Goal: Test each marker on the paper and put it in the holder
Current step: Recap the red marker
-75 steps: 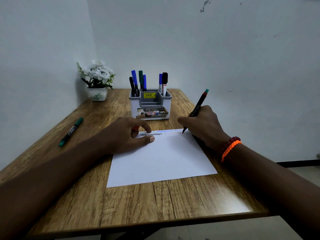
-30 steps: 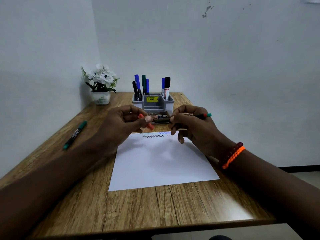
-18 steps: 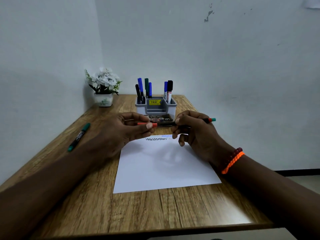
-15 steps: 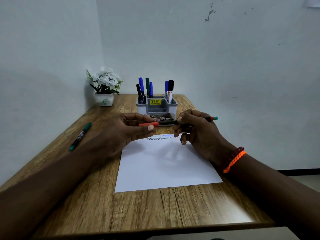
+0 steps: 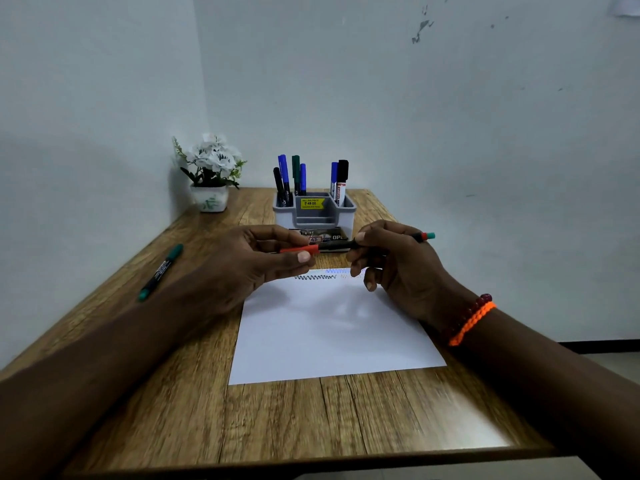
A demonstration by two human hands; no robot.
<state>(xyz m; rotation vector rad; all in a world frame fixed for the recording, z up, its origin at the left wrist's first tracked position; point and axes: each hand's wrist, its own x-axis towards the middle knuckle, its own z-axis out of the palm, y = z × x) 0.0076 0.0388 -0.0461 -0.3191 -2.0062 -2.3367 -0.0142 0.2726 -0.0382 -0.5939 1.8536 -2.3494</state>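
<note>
My left hand (image 5: 256, 263) pinches a red cap (image 5: 299, 250) above the far edge of the white paper (image 5: 332, 327). My right hand (image 5: 398, 268) grips a black marker (image 5: 420, 236) with a red and green end, held level, its tip pointing at the cap. The cap's mouth and the marker's tip nearly meet. Scribbled test lines (image 5: 325, 274) run along the paper's far edge. The grey holder (image 5: 346, 211) stands behind my hands with several markers upright in it. A green marker (image 5: 160, 271) lies on the table to the left.
A small white pot of white flowers (image 5: 210, 174) stands in the far left corner of the wooden table (image 5: 277, 417). Walls close in on the left and the back. The table's right edge drops to the floor.
My right hand has lifted the marker off the paper and turned it level. My left hand has left the paper and brought the red cap up to the marker's tip.
</note>
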